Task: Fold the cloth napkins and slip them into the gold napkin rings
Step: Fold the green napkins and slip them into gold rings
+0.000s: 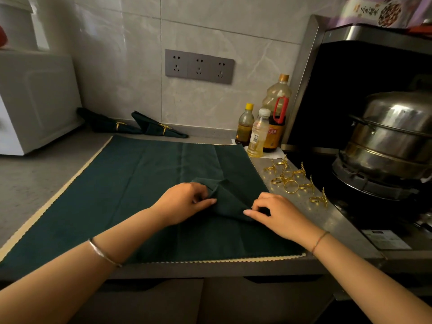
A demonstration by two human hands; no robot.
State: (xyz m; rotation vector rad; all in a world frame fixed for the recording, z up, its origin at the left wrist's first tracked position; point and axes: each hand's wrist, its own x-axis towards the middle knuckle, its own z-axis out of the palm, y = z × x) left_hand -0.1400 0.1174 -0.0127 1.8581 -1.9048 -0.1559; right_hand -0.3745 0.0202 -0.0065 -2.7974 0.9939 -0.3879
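Left hand (184,202), right hand (278,213): each pinching an edge of dark green napkin (230,198), bunched between them on green mat (105,195). Soft, light, limp; likely to slump. Best gripped at folded edges, creases pressed flat. Gold rings (291,185) just right of mat.

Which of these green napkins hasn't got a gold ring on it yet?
The napkin pinched between the left hand and right hand; the two napkins at the back already wear rings.
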